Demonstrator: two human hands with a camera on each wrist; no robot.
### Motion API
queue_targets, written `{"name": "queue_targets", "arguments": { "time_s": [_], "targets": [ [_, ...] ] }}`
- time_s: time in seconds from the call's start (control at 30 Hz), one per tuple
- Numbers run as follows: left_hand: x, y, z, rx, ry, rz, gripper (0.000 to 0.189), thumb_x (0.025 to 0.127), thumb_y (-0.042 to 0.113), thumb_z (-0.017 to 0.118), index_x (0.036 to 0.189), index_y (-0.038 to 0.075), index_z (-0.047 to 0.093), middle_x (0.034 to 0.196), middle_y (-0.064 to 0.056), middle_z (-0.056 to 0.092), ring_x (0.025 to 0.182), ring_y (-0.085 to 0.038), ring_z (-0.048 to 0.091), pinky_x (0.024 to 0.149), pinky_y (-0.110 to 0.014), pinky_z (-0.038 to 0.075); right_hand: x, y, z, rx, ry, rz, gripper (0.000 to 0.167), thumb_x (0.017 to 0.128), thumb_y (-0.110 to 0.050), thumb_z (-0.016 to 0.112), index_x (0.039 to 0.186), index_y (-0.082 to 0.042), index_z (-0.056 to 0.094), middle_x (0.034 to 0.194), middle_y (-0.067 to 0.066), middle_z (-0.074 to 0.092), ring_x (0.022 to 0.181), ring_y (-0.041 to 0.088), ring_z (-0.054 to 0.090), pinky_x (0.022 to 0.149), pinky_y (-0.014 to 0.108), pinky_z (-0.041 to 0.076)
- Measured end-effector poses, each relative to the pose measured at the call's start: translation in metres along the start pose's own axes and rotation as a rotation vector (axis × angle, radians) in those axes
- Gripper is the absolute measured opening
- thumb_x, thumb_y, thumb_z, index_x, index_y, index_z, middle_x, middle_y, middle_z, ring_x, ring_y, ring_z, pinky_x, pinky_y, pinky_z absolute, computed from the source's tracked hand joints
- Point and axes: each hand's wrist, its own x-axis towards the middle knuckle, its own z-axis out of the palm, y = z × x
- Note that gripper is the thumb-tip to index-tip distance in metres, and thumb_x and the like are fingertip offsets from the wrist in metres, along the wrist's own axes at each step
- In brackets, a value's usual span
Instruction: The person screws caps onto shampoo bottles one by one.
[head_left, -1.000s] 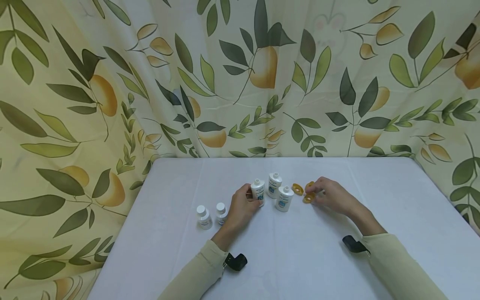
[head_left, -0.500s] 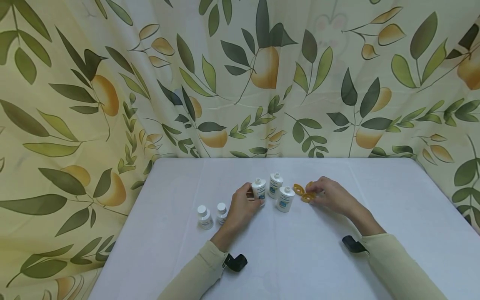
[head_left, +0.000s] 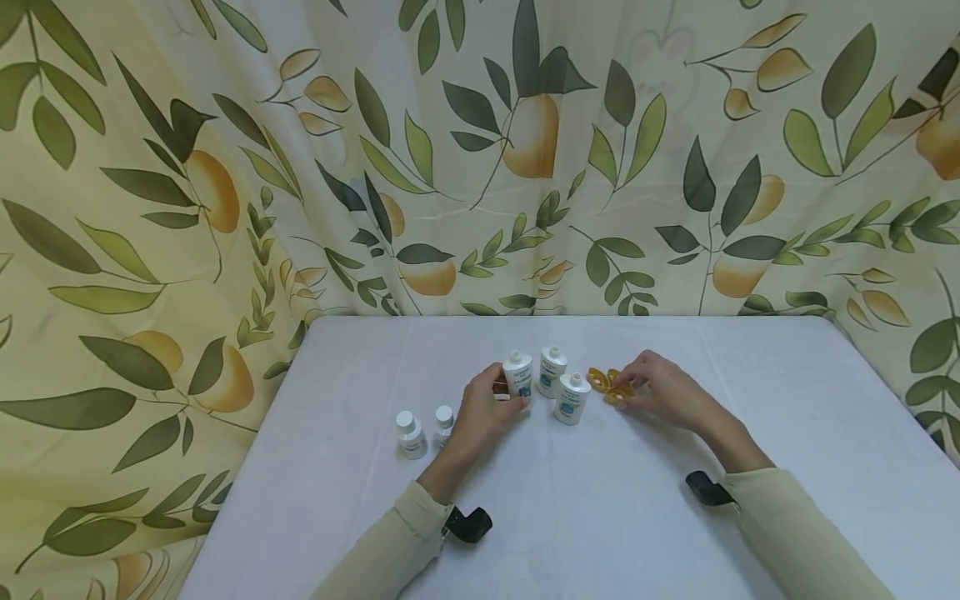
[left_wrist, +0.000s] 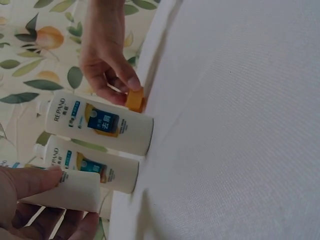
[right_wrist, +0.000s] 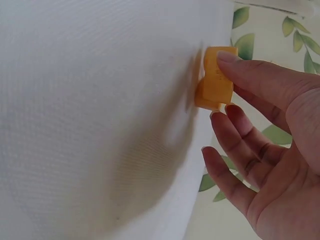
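My left hand [head_left: 480,417] grips a white shampoo bottle [head_left: 518,373], upright and uncapped, with thumb and fingers round its sides. To its right stand two matching bottles, a rear one [head_left: 552,371] and a front one [head_left: 572,402], both with bare nozzles. My right hand [head_left: 667,392] is at a cluster of orange caps [head_left: 598,380] beside them. In the right wrist view its thumb lies on the near orange cap [right_wrist: 218,77], pinching it against a finger behind; the other fingertips are just below. Another orange cap [right_wrist: 201,97] shows partly behind it.
Two small white-capped bottles, one farther left [head_left: 410,435] and one partly behind my left hand [head_left: 444,423], stand on the white-covered table [head_left: 600,517]. A leaf-and-fruit patterned curtain [head_left: 480,208] hangs right behind the table's back edge.
The front orange cap has shifted slightly left and back under my right fingers, so the caps sit closer together. My left hand keeps its hold on the bottle, nearly still.
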Motion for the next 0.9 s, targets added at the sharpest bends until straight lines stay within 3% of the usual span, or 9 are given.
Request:
{"name": "queue_targets", "arguments": {
  "time_s": [0.47, 0.9],
  "targets": [
    [-0.003, 0.011, -0.010, -0.008, 0.010, 0.053, 0.044, 0.091, 0.012, 0.076, 0.133, 0.008, 0.061, 0.121, -0.004, 0.068, 0.107, -0.018, 0.064, 0.090, -0.032, 0.056, -0.002, -0.012, -0.014, 0.086, -0.003, -0.013, 0.022, 0.091, -0.009, 0.072, 0.112, -0.003, 0.069, 0.109, 0.010, 0.072, 0.098, 0.027, 0.069, 0.086, 0.049, 0.060],
    [-0.005, 0.018, -0.023, -0.053, 0.011, 0.043, 0.048, 0.092, 0.012, 0.076, 0.134, 0.007, 0.054, 0.124, -0.006, 0.066, 0.112, -0.021, 0.063, 0.095, -0.037, 0.055, 0.001, -0.017, -0.021, 0.190, 0.042, -0.007, 0.027, 0.094, -0.016, 0.073, 0.120, -0.008, 0.068, 0.117, 0.011, 0.071, 0.100, 0.026, 0.069, 0.080, 0.034, 0.061]
  ]
}}
